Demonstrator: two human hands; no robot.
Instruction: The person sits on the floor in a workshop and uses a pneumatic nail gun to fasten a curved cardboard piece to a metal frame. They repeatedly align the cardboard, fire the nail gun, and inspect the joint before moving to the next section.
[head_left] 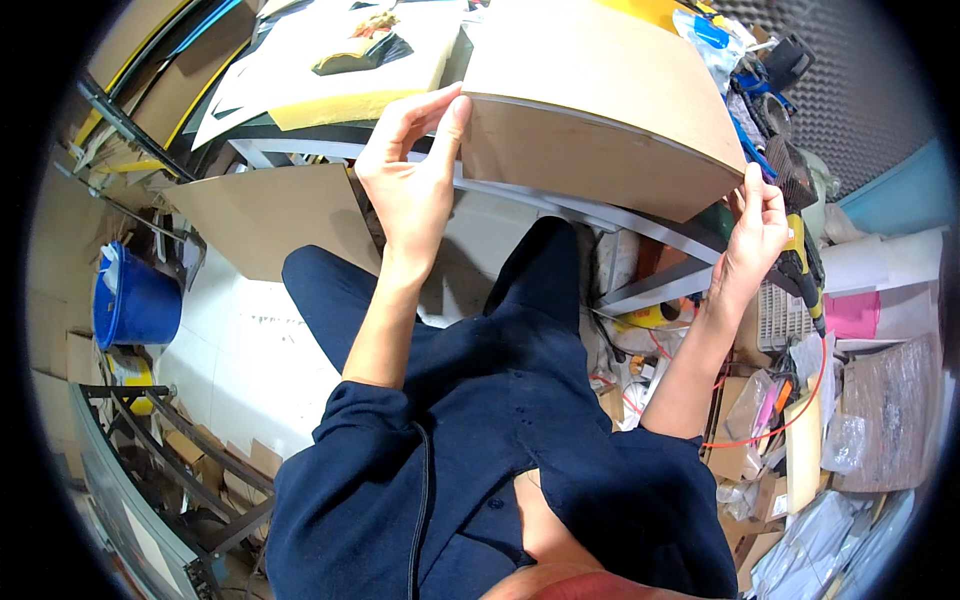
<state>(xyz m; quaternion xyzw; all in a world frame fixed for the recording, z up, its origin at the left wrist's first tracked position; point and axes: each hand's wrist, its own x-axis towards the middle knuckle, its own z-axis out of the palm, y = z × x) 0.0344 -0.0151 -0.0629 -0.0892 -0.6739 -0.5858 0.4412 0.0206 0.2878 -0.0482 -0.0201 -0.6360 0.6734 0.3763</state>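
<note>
A tan sheet of board point(590, 160) stands along the front edge of the table, its brown face toward me. Above it lies a pale flat board point(600, 60); I cannot tell whether the two are joined. My left hand point(412, 165) pinches the sheet's upper left corner between thumb and fingers. At the right corner, my right hand point(752, 225) grips the edge, its fingers partly hidden behind the board. Just left of my left hand, the table bears white and yellow sheets point(350, 105) with a dark-and-yellow pad point(362, 52) on top.
Another brown board point(275, 215) leans below the table by my left knee. A blue bucket point(140, 300) stands on the floor at left. A yellow-and-black power tool point(797, 260) with a red hose point(815, 395) hangs at right, above cluttered boxes and wrap. A metal frame point(185, 440) is lower left.
</note>
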